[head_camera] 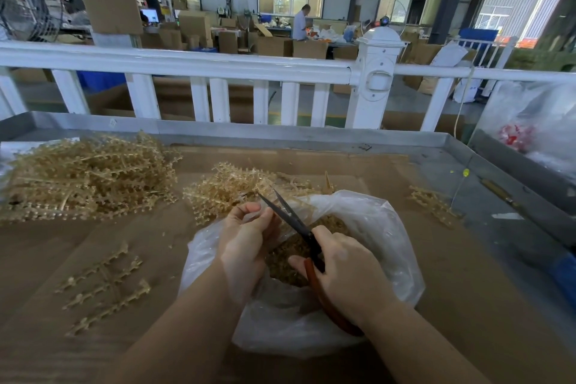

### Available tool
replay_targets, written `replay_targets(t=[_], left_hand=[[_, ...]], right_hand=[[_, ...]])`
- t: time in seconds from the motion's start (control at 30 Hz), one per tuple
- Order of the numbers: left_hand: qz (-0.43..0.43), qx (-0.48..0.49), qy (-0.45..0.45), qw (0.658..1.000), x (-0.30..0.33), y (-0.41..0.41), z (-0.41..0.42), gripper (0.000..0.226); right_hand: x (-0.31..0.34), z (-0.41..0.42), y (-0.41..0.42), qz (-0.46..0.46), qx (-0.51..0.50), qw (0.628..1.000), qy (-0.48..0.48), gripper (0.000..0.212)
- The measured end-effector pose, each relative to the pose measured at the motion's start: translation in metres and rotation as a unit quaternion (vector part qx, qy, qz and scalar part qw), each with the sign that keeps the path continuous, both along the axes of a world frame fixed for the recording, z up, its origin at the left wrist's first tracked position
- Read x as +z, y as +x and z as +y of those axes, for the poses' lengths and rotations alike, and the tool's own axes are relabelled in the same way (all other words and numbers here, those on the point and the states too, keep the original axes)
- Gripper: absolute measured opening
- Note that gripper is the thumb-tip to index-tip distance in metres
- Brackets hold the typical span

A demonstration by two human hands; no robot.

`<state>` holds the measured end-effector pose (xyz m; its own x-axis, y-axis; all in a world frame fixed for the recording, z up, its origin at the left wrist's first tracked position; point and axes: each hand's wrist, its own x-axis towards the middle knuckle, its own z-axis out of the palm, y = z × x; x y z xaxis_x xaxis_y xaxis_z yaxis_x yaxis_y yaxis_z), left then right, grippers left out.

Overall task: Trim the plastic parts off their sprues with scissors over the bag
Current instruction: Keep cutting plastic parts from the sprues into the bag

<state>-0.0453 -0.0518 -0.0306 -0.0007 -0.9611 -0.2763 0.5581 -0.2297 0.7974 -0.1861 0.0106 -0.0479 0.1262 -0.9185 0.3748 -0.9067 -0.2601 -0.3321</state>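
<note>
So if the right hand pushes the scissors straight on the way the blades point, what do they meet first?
Probably the fingertips of the left hand, which lie right beside the open blades of the scissors held by the right hand. Past them lies the middle sprue pile. Depth is unclear.

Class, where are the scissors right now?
In the head view, the scissors are low and centre, gripped by the right hand over the open bag, blades pointing up-left beside the left hand.

Sprue piles [90, 176] crowd left; right freer
</note>
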Motion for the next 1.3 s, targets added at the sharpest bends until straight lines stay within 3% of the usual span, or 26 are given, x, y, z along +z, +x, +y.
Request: replay_targets(t=[0.33, 0.5, 0.9, 1.3], left_hand=[[0.018, -0.095, -0.047, 0.994, 0.004, 0.004, 0.004, 0.028], [0.014, -0.089, -0.042, 0.995, 0.003, 0.005, 0.004, 0.026], [-0.108, -0.066, -0.078, 0.989, 0.007, 0.007, 0.000, 0.037], [-0.094, -0.083, -0.062, 0.990, 0.001, 0.011, -0.002, 0.042]], right_hand=[[0.000, 0.001, 0.000, -0.022, -0.004, 1.000, 0.002, 0.033], [0.000, 0.002, -0.001, -0.010, -0.001, 1.000, 0.010, 0.032], [-0.002, 0.000, -0.004, -0.001, 0.002, 1.000, 0.015, 0.029], [-0.003, 0.000, -0.004, 0.011, 0.011, 1.000, 0.022, 0.028]])
